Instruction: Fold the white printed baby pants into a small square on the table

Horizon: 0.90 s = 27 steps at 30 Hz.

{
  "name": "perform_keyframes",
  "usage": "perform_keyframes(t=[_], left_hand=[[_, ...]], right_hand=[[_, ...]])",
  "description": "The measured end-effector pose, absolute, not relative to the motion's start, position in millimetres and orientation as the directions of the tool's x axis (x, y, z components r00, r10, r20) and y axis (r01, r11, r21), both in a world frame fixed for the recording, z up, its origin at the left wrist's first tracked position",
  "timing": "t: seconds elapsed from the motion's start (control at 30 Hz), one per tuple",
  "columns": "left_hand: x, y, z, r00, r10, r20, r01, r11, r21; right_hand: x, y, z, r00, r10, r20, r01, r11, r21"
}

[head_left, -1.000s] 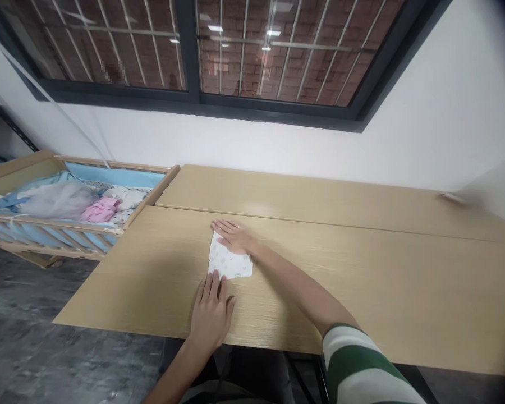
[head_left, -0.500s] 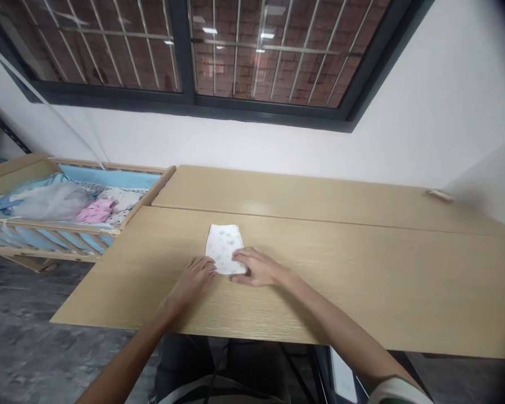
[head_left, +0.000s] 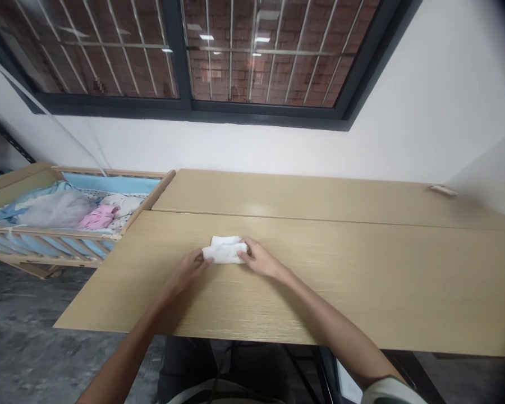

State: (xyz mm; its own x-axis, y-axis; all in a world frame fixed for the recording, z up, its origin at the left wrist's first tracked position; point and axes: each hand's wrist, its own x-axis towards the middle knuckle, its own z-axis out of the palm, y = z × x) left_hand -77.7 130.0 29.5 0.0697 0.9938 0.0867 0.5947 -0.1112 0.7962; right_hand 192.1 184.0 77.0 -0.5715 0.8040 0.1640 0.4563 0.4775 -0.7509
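Note:
A small white printed cloth [head_left: 224,250] lies folded over on itself on the light wooden table [head_left: 362,280]. My left hand [head_left: 188,270] pinches its left end with the fingertips. My right hand [head_left: 258,260] pinches its right end, fingers curled on the fabric. Both hands hold the near part of the cloth turned up and back over the far part.
A wooden baby crib [head_left: 67,213] with blue lining and pink and white clothes stands against the table's left edge. A white wall and a barred window lie behind. A small pale object [head_left: 443,189] rests at the table's far right corner.
The cloth lay flat with my hands smoothing it, then both hands came to its near edge. Now they have lifted that edge and folded it away from me.

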Motion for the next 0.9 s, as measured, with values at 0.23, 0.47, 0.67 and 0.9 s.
perform_keyframes(t=[0.23,0.47,0.67,0.9], left_hand=[[-61.5,164.1,22.7,-0.141,0.987,0.074,0.615,0.029,0.788],[-48.3,162.9,18.9,-0.235,0.946,0.221,0.705,0.009,0.709],[-12.9,150.7,19.6,0.165,0.864,0.475,0.808,-0.395,0.437],[-20.2,139.1,-6.1,0.253,0.882,0.397,0.909,-0.358,0.215]], right_hand=[[171.7,218.4,43.3,-0.258,0.950,0.175,0.546,0.293,-0.785],[163.3,209.4,33.4,-0.148,0.932,0.332,0.714,0.333,-0.616],[146.7,185.1,40.2,-0.653,0.658,0.374,0.616,0.749,-0.244],[161.3,185.5,31.2,-0.683,0.695,0.225,0.657,0.719,-0.229]])
